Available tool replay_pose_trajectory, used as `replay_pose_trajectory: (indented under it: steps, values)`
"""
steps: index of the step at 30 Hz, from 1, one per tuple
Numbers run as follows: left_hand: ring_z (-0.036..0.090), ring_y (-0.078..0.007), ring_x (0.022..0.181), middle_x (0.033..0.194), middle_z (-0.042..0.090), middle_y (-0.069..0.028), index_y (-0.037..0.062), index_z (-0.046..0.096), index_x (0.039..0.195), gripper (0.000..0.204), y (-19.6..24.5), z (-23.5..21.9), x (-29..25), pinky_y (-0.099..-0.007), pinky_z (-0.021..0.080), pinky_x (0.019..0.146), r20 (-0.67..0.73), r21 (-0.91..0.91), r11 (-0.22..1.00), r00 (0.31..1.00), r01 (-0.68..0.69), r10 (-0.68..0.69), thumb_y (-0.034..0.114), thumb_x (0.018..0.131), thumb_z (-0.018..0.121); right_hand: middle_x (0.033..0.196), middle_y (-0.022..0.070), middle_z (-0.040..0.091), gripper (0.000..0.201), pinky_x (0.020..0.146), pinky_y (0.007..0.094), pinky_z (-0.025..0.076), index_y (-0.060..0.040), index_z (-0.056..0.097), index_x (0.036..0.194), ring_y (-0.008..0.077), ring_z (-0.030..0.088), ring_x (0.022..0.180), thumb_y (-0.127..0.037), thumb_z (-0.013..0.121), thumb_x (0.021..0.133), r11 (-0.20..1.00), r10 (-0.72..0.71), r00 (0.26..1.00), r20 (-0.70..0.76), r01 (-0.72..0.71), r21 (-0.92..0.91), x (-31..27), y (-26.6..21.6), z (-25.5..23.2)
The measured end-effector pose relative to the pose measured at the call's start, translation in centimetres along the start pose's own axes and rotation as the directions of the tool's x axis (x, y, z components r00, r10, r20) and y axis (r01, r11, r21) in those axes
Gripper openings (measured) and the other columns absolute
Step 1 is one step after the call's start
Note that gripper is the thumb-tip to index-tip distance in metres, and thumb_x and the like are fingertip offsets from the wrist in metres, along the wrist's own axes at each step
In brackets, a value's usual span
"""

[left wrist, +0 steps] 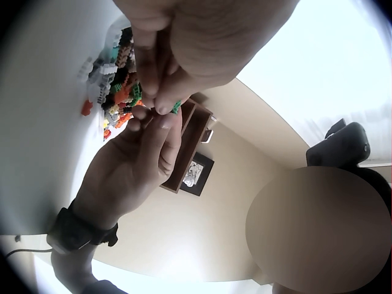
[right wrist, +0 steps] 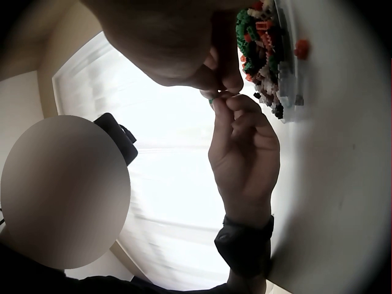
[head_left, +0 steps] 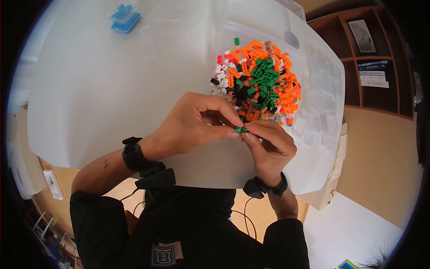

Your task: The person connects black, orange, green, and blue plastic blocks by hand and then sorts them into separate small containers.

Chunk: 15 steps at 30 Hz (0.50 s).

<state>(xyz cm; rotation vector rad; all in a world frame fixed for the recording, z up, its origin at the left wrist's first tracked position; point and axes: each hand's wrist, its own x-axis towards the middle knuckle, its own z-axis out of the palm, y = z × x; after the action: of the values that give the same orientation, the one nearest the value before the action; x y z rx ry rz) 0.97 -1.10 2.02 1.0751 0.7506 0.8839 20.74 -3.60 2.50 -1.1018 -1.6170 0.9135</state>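
Observation:
Small green toy bricks (head_left: pixel 241 129) are pinched between the fingertips of both hands, just in front of the brick pile. My left hand (head_left: pixel 190 121) grips them from the left with thumb and index finger. From the other side, my right hand (head_left: pixel 274 145) holds them the same way, its fingertips meeting the left ones. In the left wrist view a bit of the green bricks (left wrist: pixel 177 107) shows past the thumbs; fingers hide most of them. Behind the hands lies a heap of loose bricks (head_left: pixel 289 92), orange, white, black and brown, with green bricks (head_left: pixel 265 76) on top.
The heap sits in a clear tray (head_left: pixel 228 30) on the white table (head_left: pixel 103 89). Several clear containers (head_left: pixel 324 80) line the right side of the table. A small box with blue contents (head_left: pixel 125 22) stands at the far left. Brown shelves (head_left: pixel 351 83) rise beyond the right edge.

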Motion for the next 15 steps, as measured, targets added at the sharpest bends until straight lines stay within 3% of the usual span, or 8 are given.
replay_pose_trajectory:
  steps: [7, 15]
  values:
    - [0.063, -0.0115, 0.083, 0.093, 0.066, -0.0078, -0.0006, 0.068, 0.091, 0.017, 0.04, 0.15, -0.02, -0.0225, 0.050, 0.069, -0.010, 0.023, 1.000, 1.000, -0.019, 0.020, -0.010, 0.076, 0.067, 0.086, 0.0131, 0.069, 0.023, 0.055, 0.0220, 0.047, 0.0004, 0.071, 0.091, 0.0143, 0.064, 0.069, 0.009, 0.074, 0.071, 1.000, -0.016, 1.000, 0.000, 0.016, -0.014, -0.12, -0.01, -0.11]
    - [0.063, -0.0113, 0.083, 0.093, 0.066, -0.0076, -0.0002, 0.068, 0.090, 0.017, 0.07, 0.27, -0.04, -0.0225, 0.050, 0.069, -0.017, 0.060, 0.998, 0.999, -0.031, 0.032, -0.009, 0.076, 0.067, 0.085, 0.0133, 0.069, 0.022, 0.059, 0.0234, 0.050, 0.0011, 0.071, 0.089, 0.0172, 0.066, 0.071, 0.009, 0.075, 0.069, 0.997, -0.055, 0.998, 0.004, 0.055, -0.058, 0.01, -0.06, -0.21]
